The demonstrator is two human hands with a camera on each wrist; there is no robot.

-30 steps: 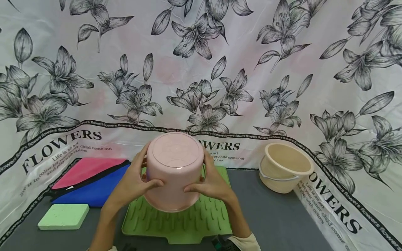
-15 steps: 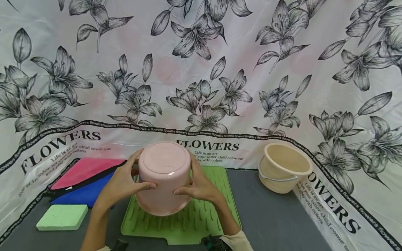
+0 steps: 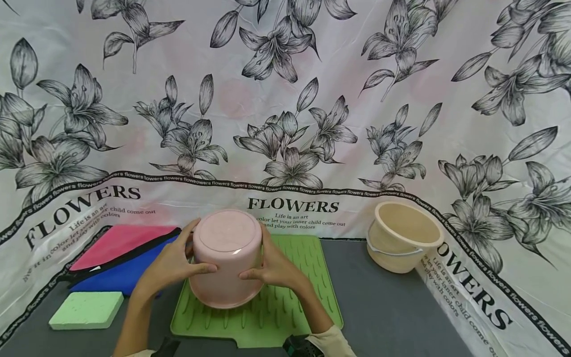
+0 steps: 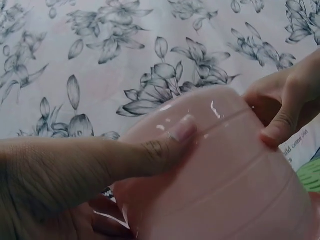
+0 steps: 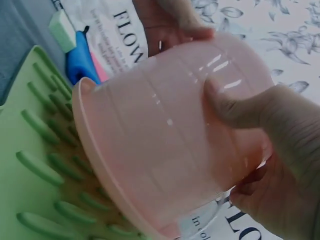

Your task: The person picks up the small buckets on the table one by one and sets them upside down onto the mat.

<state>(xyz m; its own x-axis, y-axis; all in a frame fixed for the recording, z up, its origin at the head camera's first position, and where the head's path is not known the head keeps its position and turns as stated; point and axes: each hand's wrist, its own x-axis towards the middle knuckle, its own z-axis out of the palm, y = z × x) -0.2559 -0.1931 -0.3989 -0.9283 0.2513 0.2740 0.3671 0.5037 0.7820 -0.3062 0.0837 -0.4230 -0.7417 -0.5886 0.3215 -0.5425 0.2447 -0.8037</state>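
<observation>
A pink bucket [image 3: 227, 285] is upside down, its base up and its rim down, over the left part of a green ridged mat [image 3: 303, 277]. My left hand [image 3: 171, 263] grips its left side, and my right hand [image 3: 276, 263] grips the right side. In the left wrist view, the left thumb [image 4: 155, 155] presses on the pink wall; the other fingers are mostly hidden behind the bucket. From the right wrist, the bucket's rim [image 5: 90, 135] appears close to the mat's ridges; I cannot tell whether it touches. Part of a thin pale handle [image 5: 215, 220] shows beneath the bucket.
To the right on the grey table [image 3: 357, 307] stands a cream bucket [image 3: 394, 253] with a pale handle. At left lie a light green block [image 3: 86, 310], a blue folded piece [image 3: 104, 282] and a pink one [image 3: 125, 243]. A flower-printed sheet [image 3: 285, 124] hangs behind.
Both hands have carried the upside-down bucket left and lower over the mat, with most of the movement in the first half second. Their grip looks the same.
</observation>
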